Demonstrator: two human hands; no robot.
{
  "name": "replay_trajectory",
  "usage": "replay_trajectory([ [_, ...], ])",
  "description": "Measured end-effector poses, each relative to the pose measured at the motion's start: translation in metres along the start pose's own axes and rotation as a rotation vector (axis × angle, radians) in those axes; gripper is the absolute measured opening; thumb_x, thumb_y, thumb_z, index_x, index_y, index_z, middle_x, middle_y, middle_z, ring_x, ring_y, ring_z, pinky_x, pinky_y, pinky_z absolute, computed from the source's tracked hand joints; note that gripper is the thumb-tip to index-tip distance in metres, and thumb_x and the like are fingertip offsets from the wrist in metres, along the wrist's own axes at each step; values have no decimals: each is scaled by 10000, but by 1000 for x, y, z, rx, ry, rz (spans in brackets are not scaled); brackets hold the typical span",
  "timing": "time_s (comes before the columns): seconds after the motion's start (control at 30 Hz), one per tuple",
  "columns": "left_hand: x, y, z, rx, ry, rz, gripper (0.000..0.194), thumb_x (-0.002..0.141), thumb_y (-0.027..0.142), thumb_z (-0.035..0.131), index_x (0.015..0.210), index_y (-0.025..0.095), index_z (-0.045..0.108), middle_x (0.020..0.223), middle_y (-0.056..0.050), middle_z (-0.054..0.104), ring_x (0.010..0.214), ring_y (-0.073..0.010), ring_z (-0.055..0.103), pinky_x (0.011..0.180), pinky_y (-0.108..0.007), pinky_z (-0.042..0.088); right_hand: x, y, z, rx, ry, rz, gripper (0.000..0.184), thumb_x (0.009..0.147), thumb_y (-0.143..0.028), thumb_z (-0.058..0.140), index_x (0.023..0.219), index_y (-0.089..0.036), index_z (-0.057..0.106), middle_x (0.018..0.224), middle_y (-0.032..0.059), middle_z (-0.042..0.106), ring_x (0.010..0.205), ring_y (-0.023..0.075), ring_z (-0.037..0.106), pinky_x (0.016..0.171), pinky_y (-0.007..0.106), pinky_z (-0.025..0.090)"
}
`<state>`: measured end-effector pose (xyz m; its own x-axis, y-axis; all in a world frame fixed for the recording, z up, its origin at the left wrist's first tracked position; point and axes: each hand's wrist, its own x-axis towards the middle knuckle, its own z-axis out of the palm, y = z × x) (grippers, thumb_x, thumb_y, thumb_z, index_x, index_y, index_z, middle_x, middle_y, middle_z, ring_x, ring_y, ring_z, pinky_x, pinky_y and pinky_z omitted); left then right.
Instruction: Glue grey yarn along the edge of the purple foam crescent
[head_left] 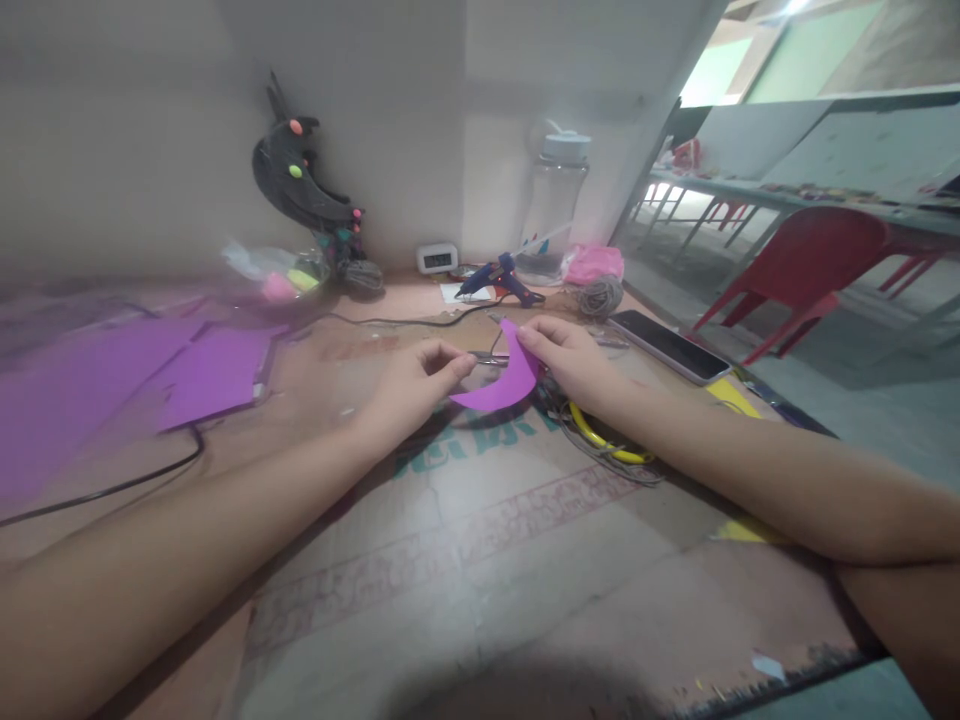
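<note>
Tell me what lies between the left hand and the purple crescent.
A slim metal tool, type unclear, shows between the left hand and purple crescent in the head view.

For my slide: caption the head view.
Right hand holds a purple paper crescent, left hand a metal tool; glue gun behind.

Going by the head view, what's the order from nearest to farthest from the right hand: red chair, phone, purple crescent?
1. Purple crescent: pinched in the right hand itself.
2. Phone: to the right of that hand.
3. Red chair: farther right, in the background.
</note>
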<state>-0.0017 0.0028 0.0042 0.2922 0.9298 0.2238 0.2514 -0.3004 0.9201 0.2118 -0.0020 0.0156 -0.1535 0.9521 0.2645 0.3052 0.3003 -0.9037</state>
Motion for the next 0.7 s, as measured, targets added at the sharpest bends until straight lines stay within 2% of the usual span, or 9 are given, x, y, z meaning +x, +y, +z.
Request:
replay_trajectory([
  [0.23,0,2,3,-79,-1,-55,196,842,369,628,866,201,725,887,-46,732,779,-168,668,703,-252,538,1,4,0,-3,-19,1,326,898,-493,568,814,-182,622,648,-22,528,569,104,448,526,239,356],
  [0.5,0,5,3,-96,-6,-114,191,838,271,618,967,194,737,920,-53,752,793,-164,706,733,-263,560,0,3,-1,-19,-23,5,324,899,-489,569,807,-181,611,643,-25,528,564,99,460,527,239,368],
  [0.7,-2,9,4,-141,-14,-121,130,808,265,681,893,174,720,873,-60,743,753,-165,698,702,-268,569,1,4,0,-26,-19,6,339,885,-509,580,785,-185,598,636,-27,528,568,102,467,535,241,378],
])
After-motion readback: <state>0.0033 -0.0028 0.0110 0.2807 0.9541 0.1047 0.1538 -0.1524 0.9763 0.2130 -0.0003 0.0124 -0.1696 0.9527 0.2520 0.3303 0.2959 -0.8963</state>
